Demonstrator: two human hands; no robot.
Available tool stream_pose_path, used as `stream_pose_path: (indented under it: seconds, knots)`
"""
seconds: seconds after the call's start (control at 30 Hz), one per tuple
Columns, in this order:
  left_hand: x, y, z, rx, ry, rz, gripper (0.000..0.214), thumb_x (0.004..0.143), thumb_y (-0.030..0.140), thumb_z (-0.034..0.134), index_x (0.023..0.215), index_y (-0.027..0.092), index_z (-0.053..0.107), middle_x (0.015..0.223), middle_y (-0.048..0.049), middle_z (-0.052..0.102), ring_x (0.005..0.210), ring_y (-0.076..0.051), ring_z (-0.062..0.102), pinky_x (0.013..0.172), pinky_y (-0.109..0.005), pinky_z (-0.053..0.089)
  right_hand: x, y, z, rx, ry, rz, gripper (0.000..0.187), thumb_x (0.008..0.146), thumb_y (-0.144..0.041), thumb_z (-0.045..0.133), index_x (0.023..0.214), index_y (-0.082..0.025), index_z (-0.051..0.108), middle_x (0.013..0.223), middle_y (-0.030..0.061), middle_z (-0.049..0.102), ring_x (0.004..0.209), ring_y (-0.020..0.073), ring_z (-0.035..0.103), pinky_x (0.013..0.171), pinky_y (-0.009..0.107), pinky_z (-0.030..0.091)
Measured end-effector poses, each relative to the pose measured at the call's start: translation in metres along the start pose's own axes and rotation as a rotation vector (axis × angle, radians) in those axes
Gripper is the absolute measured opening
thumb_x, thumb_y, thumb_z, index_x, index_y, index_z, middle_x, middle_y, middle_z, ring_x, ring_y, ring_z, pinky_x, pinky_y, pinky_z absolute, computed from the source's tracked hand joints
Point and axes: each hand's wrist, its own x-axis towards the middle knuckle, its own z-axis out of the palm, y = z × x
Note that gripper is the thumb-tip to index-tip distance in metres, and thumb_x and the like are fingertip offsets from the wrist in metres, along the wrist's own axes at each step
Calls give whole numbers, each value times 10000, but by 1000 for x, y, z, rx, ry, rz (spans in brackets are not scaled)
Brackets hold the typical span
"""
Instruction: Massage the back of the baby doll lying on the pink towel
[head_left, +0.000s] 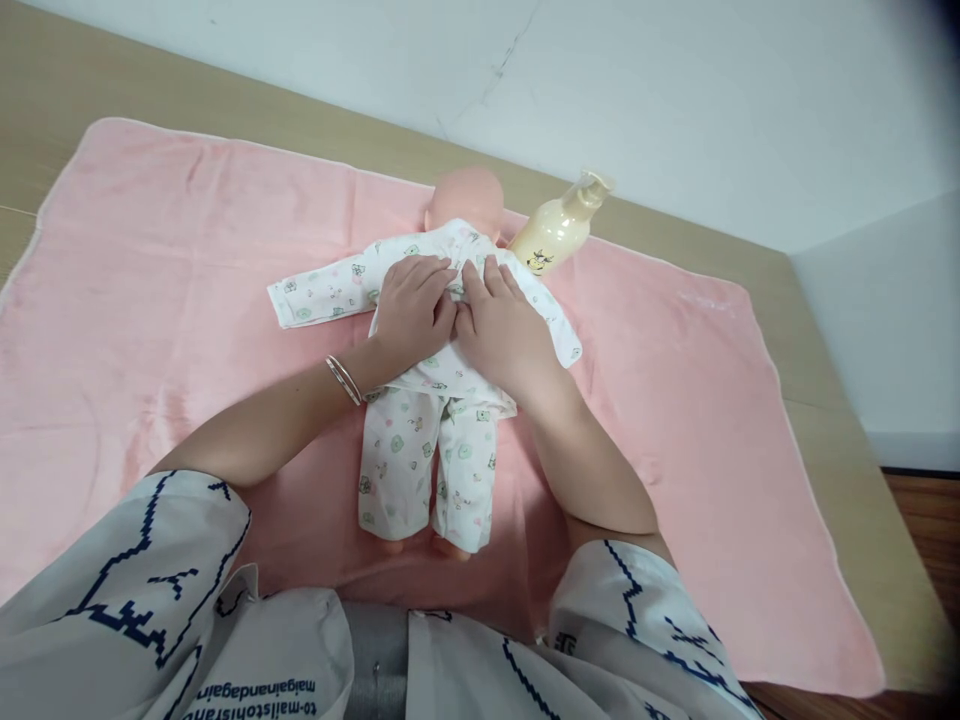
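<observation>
Covering much of the table [832, 450], a pink blanket [675, 420] bears a doll [465, 368] in printed pyjamas [397, 455]; a pump bottle [555, 232] is beside its shoulder. Left hand [411, 312] and right hand [501, 325] rest flat, loosely spread, on its upper body; a bracelet [344, 380] rings the left wrist.

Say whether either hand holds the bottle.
No, the left hand and right hand rest on the doll's shirt, neither gripping the bottle.
</observation>
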Motion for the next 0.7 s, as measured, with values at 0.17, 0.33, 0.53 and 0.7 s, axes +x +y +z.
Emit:
stream_pose_path:
  seconds: [0.17,0.33,0.53,0.7]
  knots:
    - [2,0,3,47,75,-145,327,963,332,451,1197,198,636,1259,-122,663,1224,-294,577,1103,-513,443,7,4,-8,15,-53,55,605,1034,-356,290,1571,-81,340,1646,215,328,1545,389,278,1222,602,316]
    - [4,-6,9,24,21,-92,368,994,404,443,1290,240,585,1455,-104,566,1403,-284,473,1219,-521,330,27,16,6,29,28,-24,592,1032,-332,267,1594,-148,281,1707,155,189,1591,341,141,1243,638,230]
    - [-1,-5,1,-9,-8,10,269,955,312,439,1118,259,647,1300,-55,668,1376,-254,513,1280,-552,196,5,-1,12,5,72,21,597,989,-284,324,1568,-139,339,1679,159,280,1568,376,221,1216,632,305]
    - [-3,-3,-1,-5,53,-5,278,976,322,398,1019,249,663,1179,-56,701,1246,-244,581,1220,-525,331,-8,-9,5,-50,62,62,583,996,-301,338,1546,-117,398,1630,201,371,1509,426,344,1160,635,386]
